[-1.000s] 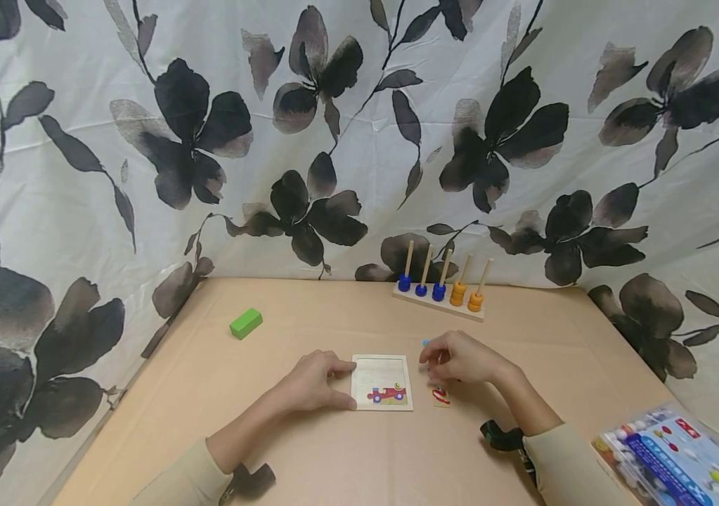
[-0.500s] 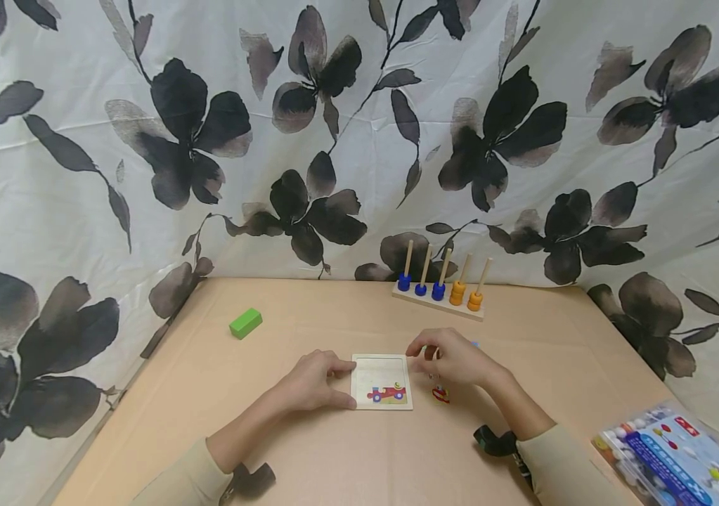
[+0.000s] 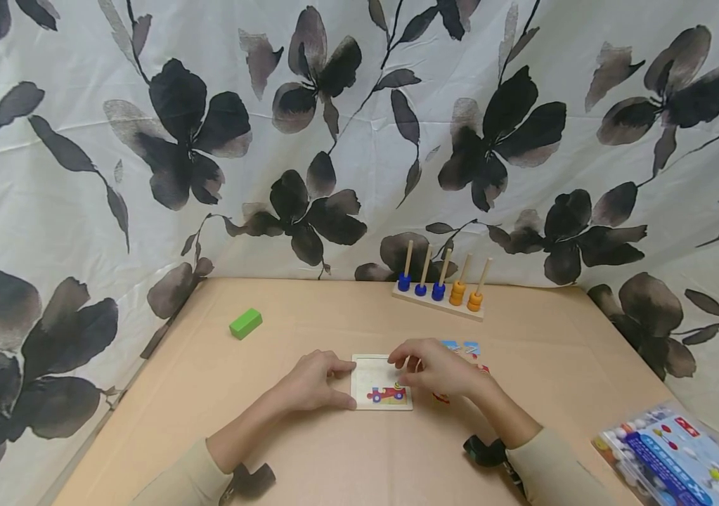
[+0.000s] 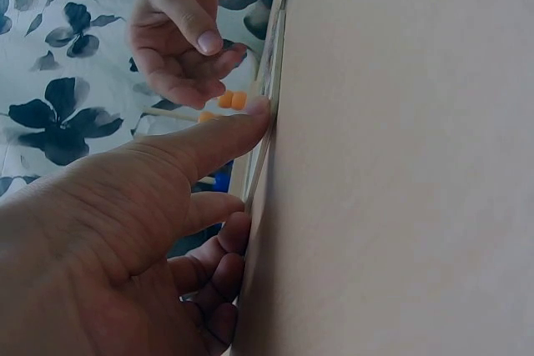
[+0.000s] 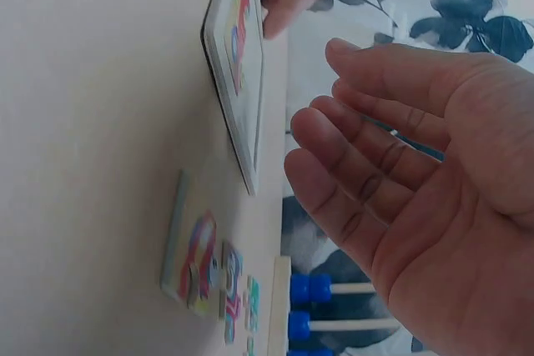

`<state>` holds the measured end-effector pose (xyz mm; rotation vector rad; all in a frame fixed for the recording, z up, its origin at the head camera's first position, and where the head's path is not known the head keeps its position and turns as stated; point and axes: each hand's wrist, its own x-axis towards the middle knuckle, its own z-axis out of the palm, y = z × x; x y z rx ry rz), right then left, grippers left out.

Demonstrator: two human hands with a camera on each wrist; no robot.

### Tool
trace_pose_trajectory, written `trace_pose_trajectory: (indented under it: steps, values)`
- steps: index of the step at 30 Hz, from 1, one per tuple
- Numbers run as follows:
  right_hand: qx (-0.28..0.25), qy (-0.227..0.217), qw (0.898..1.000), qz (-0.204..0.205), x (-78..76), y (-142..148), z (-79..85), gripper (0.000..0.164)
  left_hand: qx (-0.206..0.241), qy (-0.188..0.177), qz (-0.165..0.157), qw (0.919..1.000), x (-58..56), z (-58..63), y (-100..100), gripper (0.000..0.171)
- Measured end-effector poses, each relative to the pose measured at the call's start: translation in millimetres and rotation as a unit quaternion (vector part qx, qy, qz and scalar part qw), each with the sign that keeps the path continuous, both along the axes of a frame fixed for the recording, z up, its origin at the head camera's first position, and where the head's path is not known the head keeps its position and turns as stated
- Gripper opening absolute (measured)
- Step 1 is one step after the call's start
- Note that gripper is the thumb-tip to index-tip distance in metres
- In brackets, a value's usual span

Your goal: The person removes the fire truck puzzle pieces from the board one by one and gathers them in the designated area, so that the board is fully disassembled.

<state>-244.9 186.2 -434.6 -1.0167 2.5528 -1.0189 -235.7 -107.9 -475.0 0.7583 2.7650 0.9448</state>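
Observation:
A square wooden puzzle tray (image 3: 374,372) lies flat on the table, with red vehicle picture pieces (image 3: 387,396) along its lower part and bare wood above. My left hand (image 3: 315,381) rests at the tray's left side. In the left wrist view its thumb (image 4: 238,132) and index finger touch the tray's edge, spread apart. Over the tray's upper right hovers my right hand (image 3: 438,367), fingers loosely bent. The right wrist view shows nothing between those fingers (image 5: 334,198). Partly hidden behind this hand lie loose puzzle pieces, blue ones (image 3: 471,348) and a red one (image 3: 441,398).
At the back stands a wooden peg rack (image 3: 438,303) with blue and orange rings. A green block (image 3: 246,324) lies at the back left. On the right front sits a clear case with a blue label (image 3: 682,457). Floral cloth (image 3: 397,140) hangs behind the table.
My right hand has moved left from the loose pieces to above the tray's right part, uncovering blue pieces behind it. The left hand and the tray have stayed put.

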Motion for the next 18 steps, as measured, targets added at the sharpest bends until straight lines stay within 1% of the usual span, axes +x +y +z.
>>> trace_pose_trajectory:
  steps: [5,13,18]
  values:
    - [0.008,-0.009,1.000,0.001,1.9,-8.0,-3.4,0.030,0.004,0.005,-0.003,1.0000,0.4,0.8,-0.7,0.071]
    - [0.030,-0.005,0.999,0.019,4.8,-17.8,-4.8,0.030,0.004,0.003,-0.003,1.0000,0.0,2.3,-1.8,0.071]
    - [0.038,-0.009,0.999,0.018,6.7,-22.6,-5.8,0.030,0.001,0.005,-0.002,1.0000,-0.2,2.4,-2.0,0.071]
